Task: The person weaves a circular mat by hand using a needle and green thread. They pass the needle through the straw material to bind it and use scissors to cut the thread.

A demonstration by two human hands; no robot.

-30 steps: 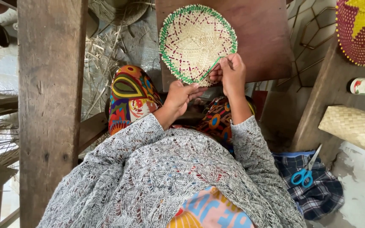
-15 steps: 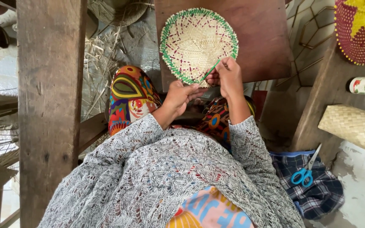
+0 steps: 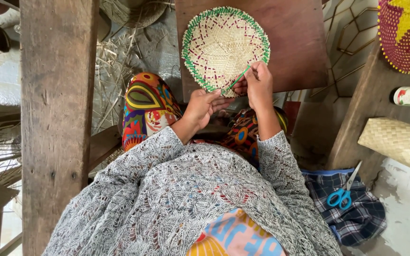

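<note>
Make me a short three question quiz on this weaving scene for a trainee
1. True or false: the round woven mat lies on a brown board.
2. Which hand pinches the green strip? A) left hand B) right hand
3. What blue-handled tool lies on the checked cloth on the right?

Key: 1. True. 2. B. 3. Scissors.
</note>
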